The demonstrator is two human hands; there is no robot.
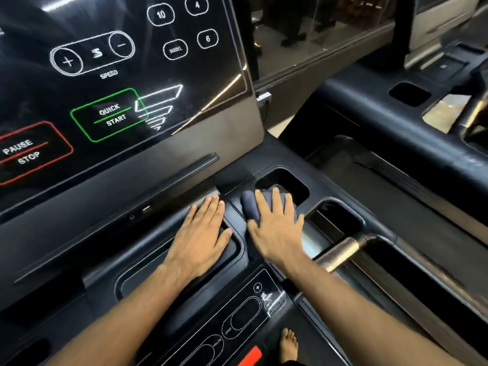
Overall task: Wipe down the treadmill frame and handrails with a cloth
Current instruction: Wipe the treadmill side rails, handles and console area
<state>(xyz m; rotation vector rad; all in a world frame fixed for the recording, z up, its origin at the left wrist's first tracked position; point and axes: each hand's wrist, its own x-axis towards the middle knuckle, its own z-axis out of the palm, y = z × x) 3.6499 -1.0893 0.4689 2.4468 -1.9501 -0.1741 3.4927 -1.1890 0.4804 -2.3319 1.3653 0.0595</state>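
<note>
1. Dark blue cloth (249, 204) lies bunched on the frame (264, 159) beside a recess (287, 183). It is pinned under the right hand (277, 231), whose fingers are straight and spread, pressing rather than gripping.
2. The left hand (203, 236) rests flat over the tray (148, 268), holding nothing.
3. The handrail (340, 253) starts just right of the cloth hand, its long axis running down-right toward the wearer. I judge the right hand nearer to it.
4. I count one cloth, two hands, two recesses and one handrail close by.
</note>
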